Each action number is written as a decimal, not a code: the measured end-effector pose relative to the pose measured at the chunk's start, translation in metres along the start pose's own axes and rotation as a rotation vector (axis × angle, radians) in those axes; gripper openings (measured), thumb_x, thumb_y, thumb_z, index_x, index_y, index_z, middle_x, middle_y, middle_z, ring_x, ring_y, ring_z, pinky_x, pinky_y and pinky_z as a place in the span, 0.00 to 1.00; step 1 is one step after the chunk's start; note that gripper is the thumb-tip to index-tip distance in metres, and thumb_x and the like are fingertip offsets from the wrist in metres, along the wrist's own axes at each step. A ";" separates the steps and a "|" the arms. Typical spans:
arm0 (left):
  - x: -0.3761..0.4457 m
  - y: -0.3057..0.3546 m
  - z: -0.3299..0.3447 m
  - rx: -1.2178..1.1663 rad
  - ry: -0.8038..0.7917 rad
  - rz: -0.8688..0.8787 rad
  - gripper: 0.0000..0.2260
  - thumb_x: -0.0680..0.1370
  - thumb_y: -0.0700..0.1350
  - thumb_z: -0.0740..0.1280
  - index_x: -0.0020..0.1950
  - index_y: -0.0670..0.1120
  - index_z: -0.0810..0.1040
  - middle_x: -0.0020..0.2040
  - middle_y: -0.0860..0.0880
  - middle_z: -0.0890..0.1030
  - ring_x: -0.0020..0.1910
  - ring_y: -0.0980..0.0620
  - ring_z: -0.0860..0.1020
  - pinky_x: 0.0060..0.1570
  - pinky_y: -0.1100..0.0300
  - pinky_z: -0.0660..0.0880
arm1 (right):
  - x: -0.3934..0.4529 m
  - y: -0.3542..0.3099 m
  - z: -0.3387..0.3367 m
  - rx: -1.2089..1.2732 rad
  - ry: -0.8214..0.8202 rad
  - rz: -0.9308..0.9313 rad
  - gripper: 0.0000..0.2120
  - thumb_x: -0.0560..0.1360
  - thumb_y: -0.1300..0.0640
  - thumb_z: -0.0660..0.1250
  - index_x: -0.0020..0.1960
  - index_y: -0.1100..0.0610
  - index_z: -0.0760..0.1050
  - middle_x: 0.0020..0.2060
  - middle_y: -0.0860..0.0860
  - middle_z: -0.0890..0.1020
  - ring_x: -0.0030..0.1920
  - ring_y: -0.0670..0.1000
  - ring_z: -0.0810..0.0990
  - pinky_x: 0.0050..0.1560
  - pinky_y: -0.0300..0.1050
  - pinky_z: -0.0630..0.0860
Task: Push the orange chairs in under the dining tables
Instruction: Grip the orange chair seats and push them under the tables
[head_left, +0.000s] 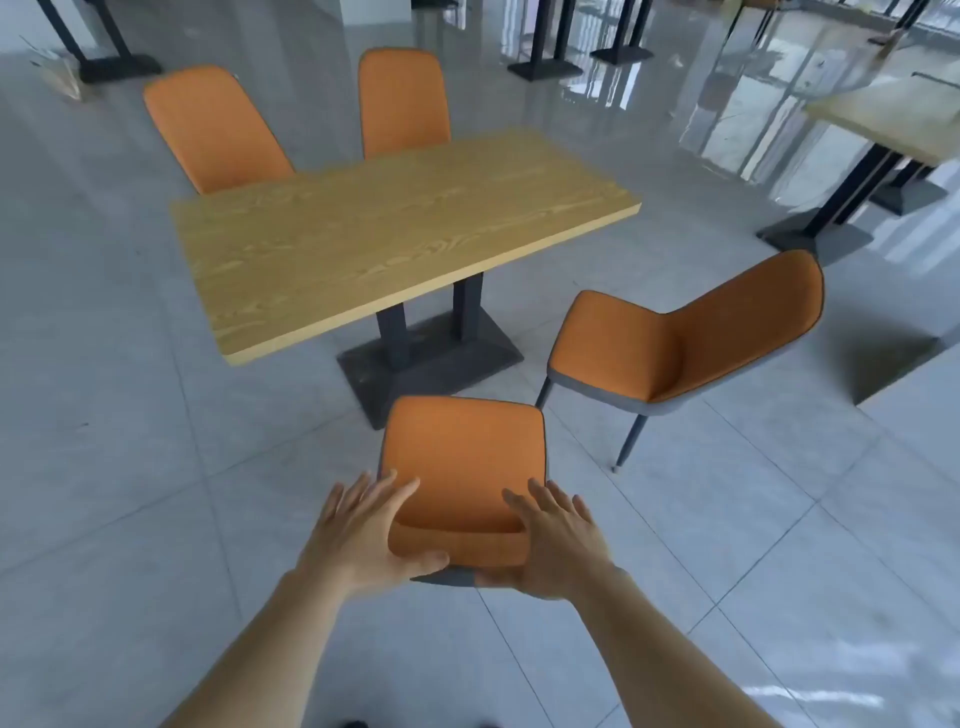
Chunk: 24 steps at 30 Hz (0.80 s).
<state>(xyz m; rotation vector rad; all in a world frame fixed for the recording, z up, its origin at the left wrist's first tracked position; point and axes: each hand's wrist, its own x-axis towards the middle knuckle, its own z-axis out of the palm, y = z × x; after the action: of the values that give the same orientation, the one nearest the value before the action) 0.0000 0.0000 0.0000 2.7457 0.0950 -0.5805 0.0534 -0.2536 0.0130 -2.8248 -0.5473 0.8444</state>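
left hand (363, 530) and right hand (556, 540), fingers spread straight, press the near orange chair (462, 457).

Glossy pale-grey tiled floor (130, 493) carries light-wood rectangular dining table (395, 234) on black pedestal base (431, 358). Orange padded seats around it: far-left chair (218, 130), far chair (402, 104), right chair (675, 338), near chair (462, 457).

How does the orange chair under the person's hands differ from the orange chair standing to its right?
The near orange padded chair has its backrest toward the person; the right-hand orange padded chair stands side-on, seat pointing left. The left hand and right hand rest on the near chair's backrest; the right-hand chair is untouched. Both have grey shells and stand out from the wood-grain dining table.
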 end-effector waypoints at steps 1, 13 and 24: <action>0.001 -0.002 0.004 0.006 -0.022 0.024 0.52 0.63 0.84 0.54 0.82 0.61 0.47 0.83 0.55 0.47 0.81 0.50 0.43 0.79 0.45 0.41 | 0.001 0.000 0.004 -0.015 -0.022 -0.004 0.58 0.63 0.18 0.65 0.82 0.42 0.47 0.83 0.50 0.49 0.82 0.57 0.43 0.80 0.61 0.45; 0.017 -0.016 0.038 0.015 -0.075 0.086 0.48 0.58 0.85 0.59 0.73 0.63 0.69 0.70 0.64 0.73 0.70 0.57 0.69 0.66 0.56 0.68 | 0.009 0.017 0.061 -0.006 0.052 -0.017 0.54 0.61 0.13 0.45 0.74 0.45 0.65 0.71 0.45 0.72 0.74 0.53 0.65 0.72 0.52 0.60; -0.014 -0.011 0.050 -0.036 0.035 0.002 0.39 0.62 0.82 0.62 0.65 0.62 0.76 0.58 0.64 0.80 0.58 0.59 0.76 0.53 0.61 0.73 | 0.007 0.021 0.072 -0.030 0.082 -0.134 0.54 0.60 0.12 0.35 0.66 0.46 0.71 0.60 0.43 0.77 0.67 0.53 0.70 0.69 0.53 0.61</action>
<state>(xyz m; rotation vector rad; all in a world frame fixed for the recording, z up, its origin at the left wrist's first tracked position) -0.0333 -0.0058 -0.0410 2.7209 0.1106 -0.5257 0.0255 -0.2679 -0.0560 -2.7964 -0.7336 0.6991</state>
